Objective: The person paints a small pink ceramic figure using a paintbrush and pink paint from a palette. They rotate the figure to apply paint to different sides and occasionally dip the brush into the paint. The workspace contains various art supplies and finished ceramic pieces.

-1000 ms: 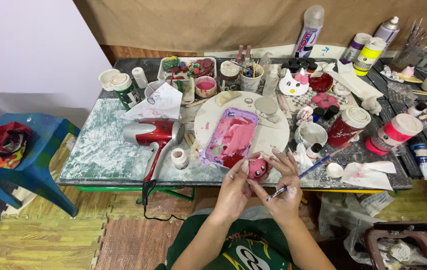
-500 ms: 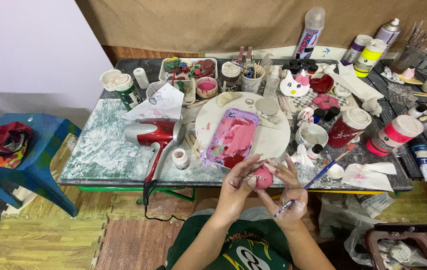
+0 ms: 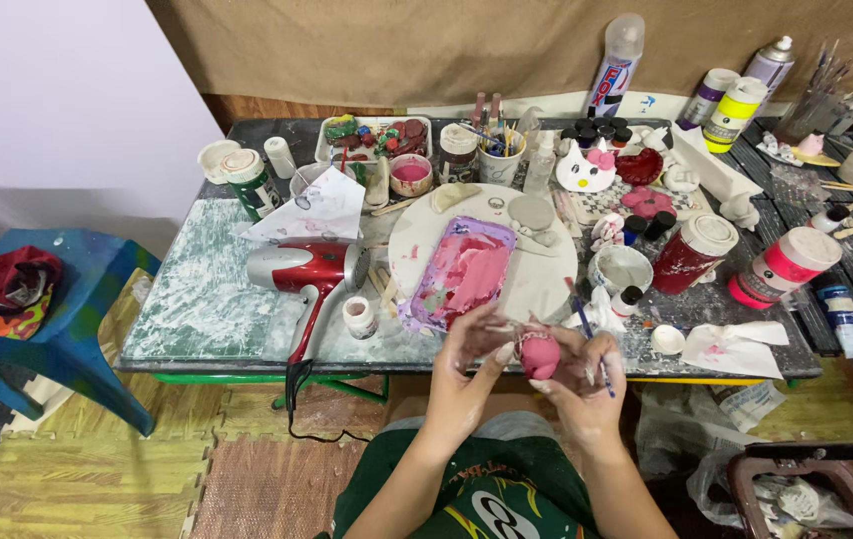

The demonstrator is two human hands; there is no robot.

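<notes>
Both hands meet just in front of the table's near edge, over the person's lap. The left hand (image 3: pixel 468 361) has its fingers curled around a small rounded pink clay figure (image 3: pixel 538 354), gripping it from the left side, and the right hand (image 3: pixel 586 384) closes on it from below and the right — the figure sits pinched between the two. The right hand also holds a thin blue-handled paintbrush (image 3: pixel 586 324), its tip slanting up over the table edge; half a second ago the brush pointed lower and further right, and the figure was held slightly nearer the table. Just beyond the hands lies a rectangular palette smeared with pink and purple paint (image 3: pixel 464 271) on a round white board (image 3: pixel 536 279). A red and silver hair dryer (image 3: pixel 308 268) lies to the left — unmoved.
</notes>
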